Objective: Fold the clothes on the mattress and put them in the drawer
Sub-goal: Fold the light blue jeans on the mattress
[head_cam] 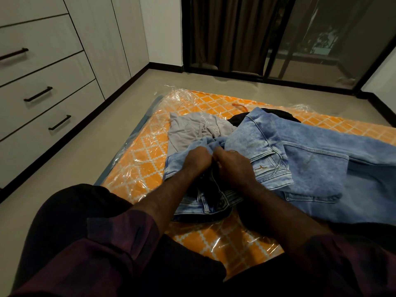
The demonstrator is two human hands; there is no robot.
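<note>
A bank of white drawers [42, 82] with black bar handles stands shut along the left wall, well apart from the orange patterned mattress [141, 155], which lies on the floor in clear plastic wrap. Nothing folded shows anywhere, so the job looks to be at its start. A crumpled grey T-shirt [190, 129] lies on the far left of the pile, untouched. Just right of it, the person's left hand [197, 160] and right hand [232, 162] meet with fingers curled shut, both pinching bunched cloth at the crotch of the light blue jeans [300, 159], which sprawl across the mattress toward the right edge with the waistband nearest the person. A black garment [237, 121] peeks from beneath the jeans on the far side, beside an orange cord [241, 106] whose purpose cannot be told. Still ahead, by the look of it: folding all three pieces and opening a drawer. Brown curtains [225, 33] and a glass door [321, 39] close off the far wall. Bare floor lies between mattress and drawers.
</note>
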